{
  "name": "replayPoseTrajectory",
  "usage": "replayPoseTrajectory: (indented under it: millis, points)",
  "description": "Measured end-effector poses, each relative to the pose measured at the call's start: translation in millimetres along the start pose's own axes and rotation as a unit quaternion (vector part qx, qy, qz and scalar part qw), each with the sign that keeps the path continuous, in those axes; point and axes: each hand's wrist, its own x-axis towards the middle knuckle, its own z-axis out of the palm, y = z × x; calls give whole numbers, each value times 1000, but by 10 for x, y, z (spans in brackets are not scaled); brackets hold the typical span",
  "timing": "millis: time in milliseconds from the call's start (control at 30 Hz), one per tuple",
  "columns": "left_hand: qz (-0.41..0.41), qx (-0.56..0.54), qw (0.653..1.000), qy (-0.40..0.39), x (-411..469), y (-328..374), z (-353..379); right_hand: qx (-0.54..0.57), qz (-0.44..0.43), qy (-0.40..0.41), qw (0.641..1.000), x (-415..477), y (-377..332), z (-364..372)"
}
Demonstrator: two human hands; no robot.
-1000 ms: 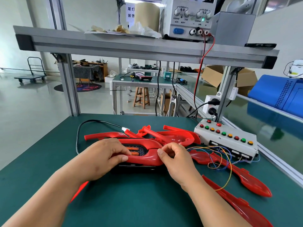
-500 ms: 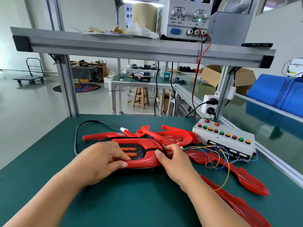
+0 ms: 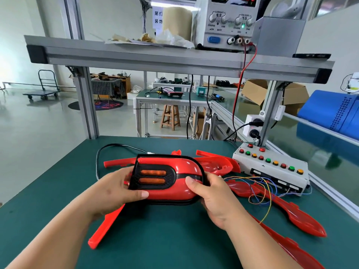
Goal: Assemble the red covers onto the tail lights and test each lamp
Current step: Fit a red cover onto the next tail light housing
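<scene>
A tail light (image 3: pixel 174 171) with a glossy red cover, black rim and two orange lamp strips is tilted up, face toward me, above the green table (image 3: pixel 155 239). My left hand (image 3: pixel 114 193) grips its left end, thumb along the lower edge. My right hand (image 3: pixel 211 195) grips its right end, thumb on the red cover. A black cable (image 3: pixel 108 148) loops behind the lamp. Loose red covers lie behind (image 3: pixel 213 162), at the right (image 3: pixel 295 216) and under my left wrist (image 3: pixel 104 226).
A white test box (image 3: pixel 272 167) with coloured push buttons sits at the right, with thin coloured wires (image 3: pixel 260 191) trailing from it. A power supply (image 3: pixel 229 22) stands on the overhead shelf (image 3: pixel 136 57), red and black leads hanging down. Aluminium frame posts flank the table.
Both hands have lifted the tail light off the table and tilted its face up toward me. A red cover below my left wrist has come into view.
</scene>
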Motion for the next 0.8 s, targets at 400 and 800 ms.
replayPoseTrajectory:
  millis: [400, 800]
  points:
    - [39, -258, 965, -6, 54, 11, 43, 151, -37, -36, 987, -31, -191, -60]
    - [45, -343, 938, 5, 118, -52, 110, 167, -34, -80, 982, -54, -237, -135]
